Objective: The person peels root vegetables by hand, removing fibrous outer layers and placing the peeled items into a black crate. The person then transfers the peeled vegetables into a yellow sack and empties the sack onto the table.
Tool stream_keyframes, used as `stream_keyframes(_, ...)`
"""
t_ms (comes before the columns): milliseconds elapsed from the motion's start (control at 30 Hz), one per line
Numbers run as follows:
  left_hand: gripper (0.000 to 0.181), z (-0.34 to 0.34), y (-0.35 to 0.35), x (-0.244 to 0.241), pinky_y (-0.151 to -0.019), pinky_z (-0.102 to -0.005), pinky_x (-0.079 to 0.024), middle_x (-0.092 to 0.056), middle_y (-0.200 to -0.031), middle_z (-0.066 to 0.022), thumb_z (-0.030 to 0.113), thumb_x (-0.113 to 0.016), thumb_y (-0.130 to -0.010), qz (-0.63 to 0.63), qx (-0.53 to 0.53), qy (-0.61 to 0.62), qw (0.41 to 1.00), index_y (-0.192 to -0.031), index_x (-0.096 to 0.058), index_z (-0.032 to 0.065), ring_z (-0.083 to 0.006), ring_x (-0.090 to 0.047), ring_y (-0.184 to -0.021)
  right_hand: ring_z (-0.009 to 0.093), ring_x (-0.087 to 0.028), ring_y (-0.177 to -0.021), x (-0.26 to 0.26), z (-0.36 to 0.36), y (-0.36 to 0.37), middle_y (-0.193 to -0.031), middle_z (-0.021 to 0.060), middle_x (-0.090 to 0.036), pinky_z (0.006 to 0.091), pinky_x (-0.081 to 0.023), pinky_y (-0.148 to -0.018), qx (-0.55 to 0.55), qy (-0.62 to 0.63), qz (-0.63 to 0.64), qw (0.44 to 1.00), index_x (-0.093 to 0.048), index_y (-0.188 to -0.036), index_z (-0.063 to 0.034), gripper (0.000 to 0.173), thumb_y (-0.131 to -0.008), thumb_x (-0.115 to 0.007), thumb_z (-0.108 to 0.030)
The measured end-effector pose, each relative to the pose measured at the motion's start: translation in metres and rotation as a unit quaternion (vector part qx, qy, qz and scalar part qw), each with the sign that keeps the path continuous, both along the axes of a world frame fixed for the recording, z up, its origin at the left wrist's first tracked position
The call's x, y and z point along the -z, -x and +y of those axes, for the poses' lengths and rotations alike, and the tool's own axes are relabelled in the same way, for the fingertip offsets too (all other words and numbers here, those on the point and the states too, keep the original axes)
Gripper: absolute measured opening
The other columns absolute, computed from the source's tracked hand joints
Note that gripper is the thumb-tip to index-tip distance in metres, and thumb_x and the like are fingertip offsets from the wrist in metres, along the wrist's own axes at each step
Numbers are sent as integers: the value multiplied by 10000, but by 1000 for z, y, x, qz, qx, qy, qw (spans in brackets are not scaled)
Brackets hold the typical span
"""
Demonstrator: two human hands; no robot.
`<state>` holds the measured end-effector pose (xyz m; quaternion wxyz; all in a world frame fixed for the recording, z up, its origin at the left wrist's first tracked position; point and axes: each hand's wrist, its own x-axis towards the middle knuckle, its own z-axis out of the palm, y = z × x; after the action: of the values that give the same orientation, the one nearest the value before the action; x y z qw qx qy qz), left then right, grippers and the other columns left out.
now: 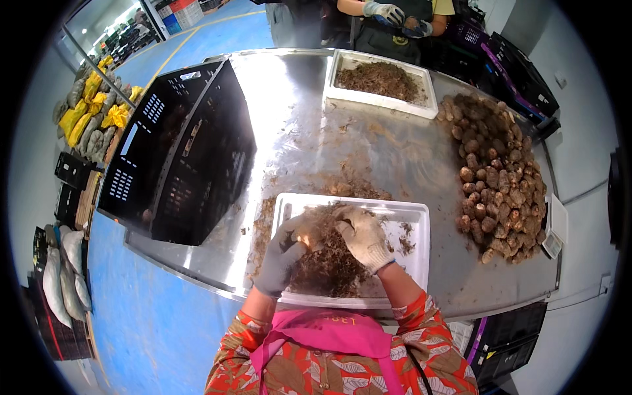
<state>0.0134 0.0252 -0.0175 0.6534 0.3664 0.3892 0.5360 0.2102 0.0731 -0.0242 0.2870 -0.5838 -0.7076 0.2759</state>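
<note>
Both my hands wear work gloves above a white foam tray (421,247) on the metal table. My left hand (282,259), in a grey-palmed glove, is closed around a brown, hairy tuber (307,238), probably taro, with a pale spot near the thumb. Close beside it on the right, my right hand (364,240) has its fingers curled in at the tuber's fibrous side. Whether those fingers pinch anything is hidden. Beneath both hands, a heap of dark root fibres (328,274) covers much of the tray's floor.
A large pile of tubers (498,185) lies at the right, beside a white scale (555,232). Black plastic crates (207,163) stand at the left. Another foam tray (382,104) with fibres sits at the far edge, where a gloved co-worker (395,29) stands.
</note>
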Motion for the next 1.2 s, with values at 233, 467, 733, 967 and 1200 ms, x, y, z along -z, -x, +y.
stream_keyframes(233,637,-1,0,7,-976,-354,-474,-435,-1427,-88,203,-638,-906,-120,60,37,990,-1433,-344,-1,-216,-518,-1222,259,-628,-1036,-1,-8,3,-1123,124,-642,349,-497,-909,-83,116,425,894,-673,-1085,-73,236,-881,-664,-190)
stream_keyframes(467,585,-11,-10,13,-925,-359,-515,-558,-1266,-129,350,-501,-986,-162,72,70,982,-1444,-320,34,-241,-592,-1117,203,-620,-1030,-12,-8,27,-1061,62,-664,339,-511,-901,-85,-151,269,947,-676,-873,-81,92,-884,-653,-169)
stream_keyframes(733,477,-8,-10,9,-922,-320,-483,-519,-1317,-101,99,-466,-978,87,76,-28,993,-1437,-345,53,-194,-574,-1101,215,-601,-1015,14,0,6,-990,92,-658,354,-510,-874,-54,110,543,830,-675,-885,-77,218,-907,-633,-290)
stream_keyframes(967,414,-9,-12,53,-878,-318,-503,-536,-1278,-92,195,-422,-1009,151,38,-77,985,-1400,-407,60,-189,-577,-1079,242,-603,-1093,4,-9,32,-997,84,-670,395,-476,-975,-122,-138,297,937,-686,-815,-110,284,-915,-619,-368)
stream_keyframes(1200,469,-1,-14,18,-749,-337,-554,-651,-973,-110,400,-328,-1033,-315,127,169,925,-1336,-472,72,-195,-641,-793,143,-606,-927,19,4,-1,-1014,67,-637,256,-485,-836,-54,121,569,812,-623,-1052,-17,173,-951,-598,-155)
